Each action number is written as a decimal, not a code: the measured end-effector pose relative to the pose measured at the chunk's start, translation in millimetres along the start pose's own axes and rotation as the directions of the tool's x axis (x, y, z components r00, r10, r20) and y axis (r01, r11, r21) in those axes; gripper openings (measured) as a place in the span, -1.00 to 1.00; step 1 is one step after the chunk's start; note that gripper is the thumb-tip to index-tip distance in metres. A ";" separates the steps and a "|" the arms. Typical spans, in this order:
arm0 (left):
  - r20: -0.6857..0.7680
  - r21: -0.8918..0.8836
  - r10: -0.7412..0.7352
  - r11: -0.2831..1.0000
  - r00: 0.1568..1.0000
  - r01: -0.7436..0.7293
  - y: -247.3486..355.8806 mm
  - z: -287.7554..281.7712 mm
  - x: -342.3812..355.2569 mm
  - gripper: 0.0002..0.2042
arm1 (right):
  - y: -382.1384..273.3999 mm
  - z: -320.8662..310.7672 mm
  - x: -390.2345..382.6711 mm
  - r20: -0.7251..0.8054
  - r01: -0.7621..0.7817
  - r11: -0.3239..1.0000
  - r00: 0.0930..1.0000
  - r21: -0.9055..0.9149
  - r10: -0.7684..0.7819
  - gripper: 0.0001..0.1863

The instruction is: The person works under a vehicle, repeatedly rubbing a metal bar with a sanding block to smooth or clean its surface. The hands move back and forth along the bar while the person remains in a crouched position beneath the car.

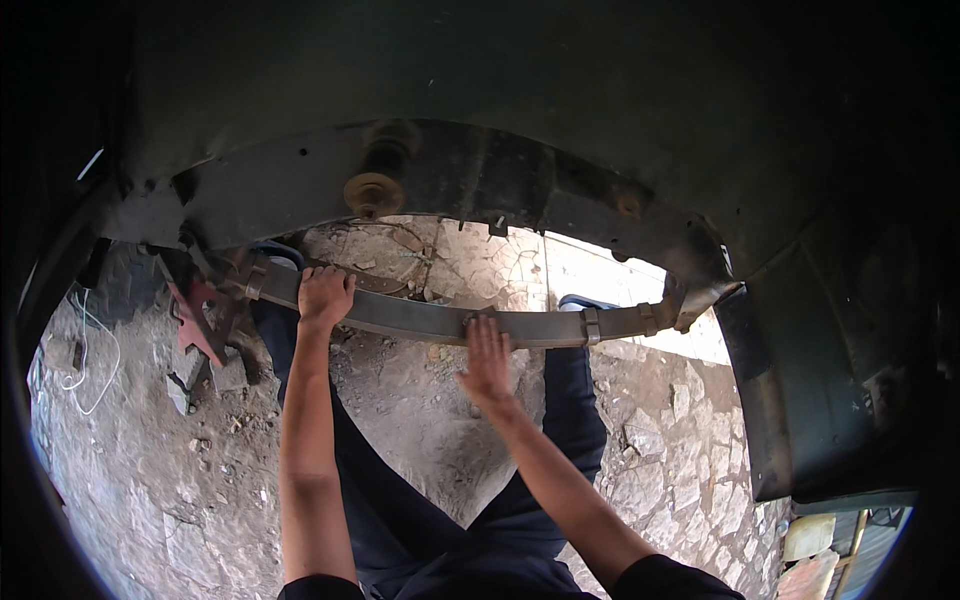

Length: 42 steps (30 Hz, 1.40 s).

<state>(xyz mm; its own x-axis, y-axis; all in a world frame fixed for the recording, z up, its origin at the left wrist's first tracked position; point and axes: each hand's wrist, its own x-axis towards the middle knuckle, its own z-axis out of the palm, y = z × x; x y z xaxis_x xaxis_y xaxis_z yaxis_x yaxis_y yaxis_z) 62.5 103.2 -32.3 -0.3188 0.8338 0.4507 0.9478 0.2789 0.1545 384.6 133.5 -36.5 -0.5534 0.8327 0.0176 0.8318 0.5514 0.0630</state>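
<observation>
A long grey leaf spring [405, 315] runs from left to right in front of me, beneath a dark vehicle frame rail [480, 175]. Left of its middle, my left hand [326, 296] grips the spring, its fingers bent over the far edge. My right hand [487, 362] lies against the spring near its middle, with the fingers stretched out and resting on its face. Metal clamps band the spring near both ends, one clip [591, 326] on the right and another [256, 280] on the left.
A red metal stand [203, 318] sits by stone blocks [228, 370] on the left. From the rail hangs a rusty round bump stop [373, 192]. A dark panel [810, 380] comes down on the right. My legs straddle dirt and stone paving [660, 440]; a white cable [117, 350] lies far left.
</observation>
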 end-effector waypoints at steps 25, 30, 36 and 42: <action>0.009 -0.006 -0.001 1.000 1.000 0.001 3.5 -1.0 3.9 -0.70 | -44.2 -13.0 -14.1 0.003 -0.030 0.995 1.000 0.100 0.030 0.06; 0.001 0.037 0.005 0.999 1.000 -0.005 -1.8 -3.9 4.2 -0.69 | -35.7 -18.3 -16.1 -0.028 0.035 0.988 0.999 0.148 -0.032 0.02; 0.099 -0.040 -0.036 0.998 0.994 0.040 9.0 -12.7 1.6 -0.66 | 29.7 -24.0 -28.7 -0.056 -0.144 0.988 0.988 0.050 0.146 0.00; 0.014 -0.004 -0.020 1.000 1.000 0.020 1.4 -4.3 -0.8 -0.68 | -11.5 -12.2 -25.1 -0.147 -0.040 0.998 0.988 0.037 0.045 -0.05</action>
<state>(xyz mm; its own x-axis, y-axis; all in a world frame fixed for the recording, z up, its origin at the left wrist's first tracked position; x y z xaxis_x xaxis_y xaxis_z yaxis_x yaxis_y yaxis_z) 64.1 100.8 -28.7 -0.3373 0.8346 0.4355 0.9413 0.2934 0.1669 388.3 105.6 -25.5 -0.5153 0.8406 0.1668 0.8545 0.5189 0.0251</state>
